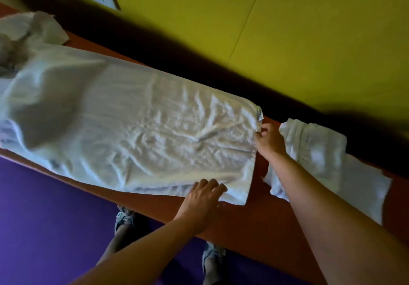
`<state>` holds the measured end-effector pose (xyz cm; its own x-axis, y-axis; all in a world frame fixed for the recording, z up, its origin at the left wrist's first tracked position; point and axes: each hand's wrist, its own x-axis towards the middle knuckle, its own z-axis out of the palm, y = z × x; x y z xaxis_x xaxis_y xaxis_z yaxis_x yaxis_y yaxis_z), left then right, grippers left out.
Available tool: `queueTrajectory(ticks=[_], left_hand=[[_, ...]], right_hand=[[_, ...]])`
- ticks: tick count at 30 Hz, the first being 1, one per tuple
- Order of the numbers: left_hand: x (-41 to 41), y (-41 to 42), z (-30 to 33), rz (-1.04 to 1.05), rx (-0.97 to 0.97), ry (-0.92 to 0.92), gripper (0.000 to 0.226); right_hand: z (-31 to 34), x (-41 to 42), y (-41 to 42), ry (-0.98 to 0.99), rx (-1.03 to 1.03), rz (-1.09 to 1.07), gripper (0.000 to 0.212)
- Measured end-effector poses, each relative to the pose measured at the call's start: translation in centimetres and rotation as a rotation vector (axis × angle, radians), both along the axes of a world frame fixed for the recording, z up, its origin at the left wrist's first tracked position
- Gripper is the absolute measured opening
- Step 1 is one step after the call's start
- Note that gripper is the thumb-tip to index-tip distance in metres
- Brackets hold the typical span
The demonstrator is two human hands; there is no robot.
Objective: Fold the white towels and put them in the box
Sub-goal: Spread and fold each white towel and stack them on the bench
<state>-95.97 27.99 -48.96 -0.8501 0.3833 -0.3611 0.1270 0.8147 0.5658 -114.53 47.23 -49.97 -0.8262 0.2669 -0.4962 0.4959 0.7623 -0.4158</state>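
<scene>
Both bare forearms reach over the long orange-brown surface (247, 225). Left hand (200, 200) presses splayed fingers on the near edge of the spread white towel (137, 127); right hand (269, 140) pinches its far corner. Beyond that corner, a crumpled white towel (321, 158) crowds the surface.

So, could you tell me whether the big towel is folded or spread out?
Spread out: the big towel lies flat and wrinkled along the table, both hands at its end.

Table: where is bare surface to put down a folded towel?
Bare table shows along the near edge below the spread towel, and in a narrow gap between it and the right towels. The left end is crowded with a crumpled pile.
</scene>
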Motion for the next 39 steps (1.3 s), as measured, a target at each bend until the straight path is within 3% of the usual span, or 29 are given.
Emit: queueTrajectory(ticks=[4, 8, 12, 15, 19, 24, 26, 29, 33, 39], left_hand=[[0.1, 5.3, -1.7, 0.014, -0.208, -0.087, 0.067], [0.1, 7.8, -2.6, 0.088, -0.334, -0.060, 0.062], [0.4, 8.8, -3.8, 0.252, -0.178, 0.056, 0.041], [1.6, 9.0, -3.3, 0.380, -0.066, -0.006, 0.027], [3.9, 9.3, -0.2, 0.554, 0.101, -0.098, 0.014], [6.8, 10.4, 3.9, 0.465, 0.233, -0.211, 0.005], [7.8, 11.3, 5.8, 0.420, 0.251, -0.230, 0.013], [8.6, 13.1, 8.4, 0.387, 0.323, -0.255, 0.016], [8.9, 14.4, 11.3, 0.387, 0.397, -0.268, 0.004], [9.5, 11.3, 13.4, 0.695, 0.409, -0.338, 0.017]], right_hand=[[-1.8, -2.1, 1.1, 0.026, 0.037, 0.015, 0.051], [-3.1, -3.8, 1.2, 0.070, 0.053, 0.054, 0.055], [-4.3, -5.0, 1.1, 0.126, -0.004, -0.008, 0.033], [-4.3, -4.8, 0.9, 0.148, -0.071, -0.089, 0.024], [-1.4, -2.5, 1.3, 0.213, -0.304, -0.267, 0.023], [4.5, 0.2, 3.8, 0.025, -0.683, -0.607, 0.009], [6.7, 1.0, 5.1, -0.080, -0.746, -0.684, 0.010], [9.1, 1.6, 7.9, -0.144, -0.744, -0.620, 0.012], [12.1, 1.5, 11.3, -0.032, -0.638, -0.641, 0.014], [15.2, -0.5, 7.6, 0.044, -0.622, -0.578, 0.017]])
